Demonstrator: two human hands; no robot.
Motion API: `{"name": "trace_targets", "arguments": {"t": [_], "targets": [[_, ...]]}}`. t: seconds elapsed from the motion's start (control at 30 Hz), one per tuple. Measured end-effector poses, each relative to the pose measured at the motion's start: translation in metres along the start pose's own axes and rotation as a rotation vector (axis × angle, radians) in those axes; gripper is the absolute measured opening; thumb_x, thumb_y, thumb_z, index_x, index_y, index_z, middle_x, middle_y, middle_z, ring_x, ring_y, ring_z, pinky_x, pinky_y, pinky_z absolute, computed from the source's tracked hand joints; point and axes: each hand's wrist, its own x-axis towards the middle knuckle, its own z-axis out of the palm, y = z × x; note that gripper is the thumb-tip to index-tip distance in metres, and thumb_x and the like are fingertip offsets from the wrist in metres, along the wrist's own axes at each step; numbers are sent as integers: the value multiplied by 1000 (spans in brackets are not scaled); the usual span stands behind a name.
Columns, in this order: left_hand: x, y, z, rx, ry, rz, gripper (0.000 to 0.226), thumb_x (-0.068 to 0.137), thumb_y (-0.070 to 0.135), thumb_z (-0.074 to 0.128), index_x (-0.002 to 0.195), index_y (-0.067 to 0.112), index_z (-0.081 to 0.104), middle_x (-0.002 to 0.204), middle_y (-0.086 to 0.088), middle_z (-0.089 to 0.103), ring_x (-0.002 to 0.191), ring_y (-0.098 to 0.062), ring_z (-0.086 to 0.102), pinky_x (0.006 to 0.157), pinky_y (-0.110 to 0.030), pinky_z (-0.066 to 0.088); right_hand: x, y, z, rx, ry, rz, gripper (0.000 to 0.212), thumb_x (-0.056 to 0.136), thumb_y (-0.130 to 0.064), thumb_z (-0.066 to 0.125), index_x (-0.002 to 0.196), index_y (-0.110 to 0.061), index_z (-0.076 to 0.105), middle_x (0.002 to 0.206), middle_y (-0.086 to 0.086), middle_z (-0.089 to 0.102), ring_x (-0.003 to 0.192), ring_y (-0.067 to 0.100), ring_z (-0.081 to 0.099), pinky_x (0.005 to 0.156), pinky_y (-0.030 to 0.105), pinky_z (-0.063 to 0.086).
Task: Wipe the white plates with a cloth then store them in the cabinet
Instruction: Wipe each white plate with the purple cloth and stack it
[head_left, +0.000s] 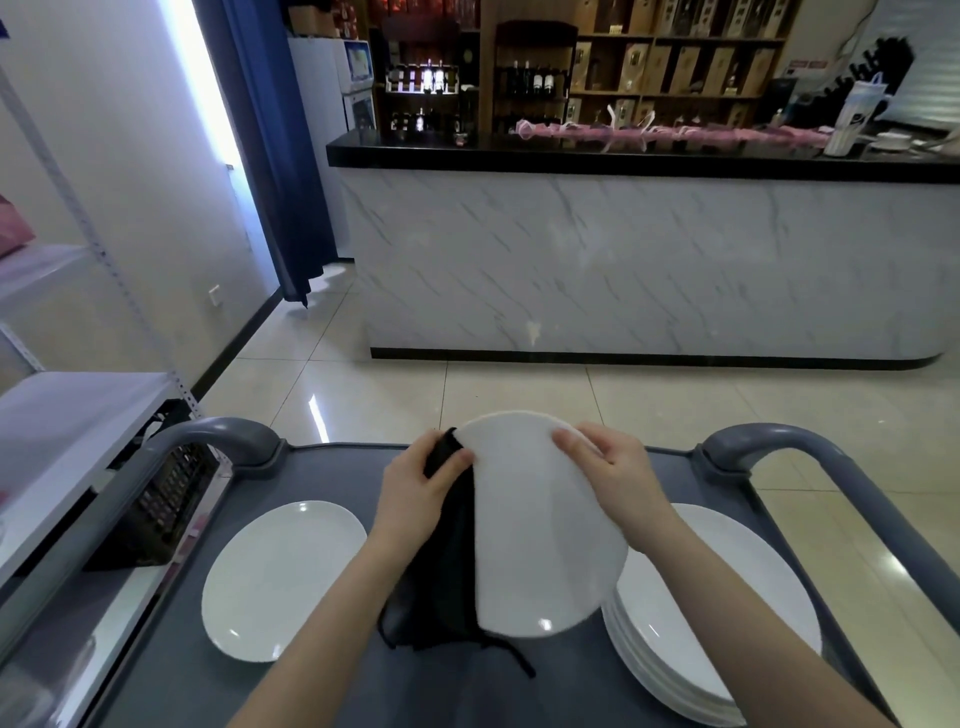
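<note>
A white plate (540, 535) is held tilted above the grey cart top (332, 467). My right hand (608, 467) grips its far right rim. My left hand (415, 483) holds a black cloth (441, 582) against the plate's left edge; the cloth hangs down under the plate. A single white plate (280, 577) lies flat on the cart at the left. A stack of several white plates (727, 623) sits on the cart at the right, partly hidden by my right forearm.
The cart has grey curved handles at left (223, 434) and right (769, 439). A metal shelf unit (78, 415) stands at the left. A marble-fronted counter (649, 260) with a black top stands across the tiled floor ahead.
</note>
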Motion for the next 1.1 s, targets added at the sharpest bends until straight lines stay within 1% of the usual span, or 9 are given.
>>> {"name": "trace_targets", "arguments": {"t": [0.13, 0.23, 0.37, 0.47, 0.6, 0.77, 0.9, 1.0, 1.1], "targets": [[-9, -10, 9, -129, 173, -150, 6, 92, 34, 64, 86, 34, 62, 79, 20, 68, 78, -2, 62, 73, -20, 49, -13, 2, 21, 250, 360, 120, 48, 98, -29, 59, 70, 4, 41, 65, 5, 32, 60, 13, 30, 54, 27, 26], [-15, -14, 15, -204, 192, -230, 6, 92, 35, 65, 96, 30, 65, 89, 15, 71, 91, -8, 66, 84, -35, 53, -19, 10, 29, 311, 438, 191, 44, 99, -32, 57, 73, 2, 47, 64, 1, 38, 59, 10, 34, 54, 24, 29], [-5, -13, 5, -128, 82, -101, 9, 91, 29, 67, 83, 25, 62, 77, 14, 68, 73, -4, 61, 71, -28, 49, -17, 12, 8, 169, 312, 98, 41, 99, -30, 58, 63, -12, 47, 57, -8, 39, 53, 6, 34, 49, 16, 28], [6, -5, -1, 8, -69, 30, 13, 89, 30, 70, 81, 30, 60, 74, 15, 64, 68, 1, 55, 65, -14, 43, -9, 3, -6, 18, 88, 20, 46, 98, -26, 59, 54, -27, 46, 53, -15, 37, 51, 1, 33, 48, 15, 27], [12, 3, 4, 104, -243, 93, 14, 86, 33, 73, 79, 34, 60, 72, 13, 61, 65, 2, 51, 62, -11, 41, -3, -6, -5, -127, -101, -41, 47, 96, -27, 62, 56, -22, 38, 57, -12, 32, 55, 5, 31, 51, 21, 23], [9, -1, 6, -53, 110, -37, 18, 87, 31, 71, 74, 35, 60, 66, 16, 61, 62, -1, 52, 60, -14, 41, -10, -1, 6, 60, 195, -7, 46, 98, -28, 60, 64, -4, 42, 61, -2, 33, 58, 10, 31, 54, 26, 25], [-10, -8, 24, -190, 262, -254, 9, 92, 34, 66, 89, 27, 62, 83, 14, 69, 84, -9, 64, 73, -27, 49, -16, 0, 31, 294, 560, 128, 49, 100, -33, 56, 58, -19, 36, 53, -12, 29, 53, 5, 27, 47, 16, 25], [-13, -12, 29, -215, 300, -320, 17, 93, 33, 64, 92, 17, 63, 89, 2, 70, 88, -18, 65, 80, -38, 52, -15, 8, 34, 270, 536, 120, 44, 100, -37, 54, 63, -17, 40, 55, -13, 33, 55, 5, 30, 48, 14, 28], [-6, -11, 12, -194, 236, -224, 16, 92, 30, 67, 82, 17, 65, 76, 8, 70, 73, -11, 61, 70, -25, 50, -11, 12, 12, 155, 313, 74, 31, 93, -44, 59, 79, -17, 53, 55, -11, 46, 52, 4, 40, 49, 14, 34]]}}
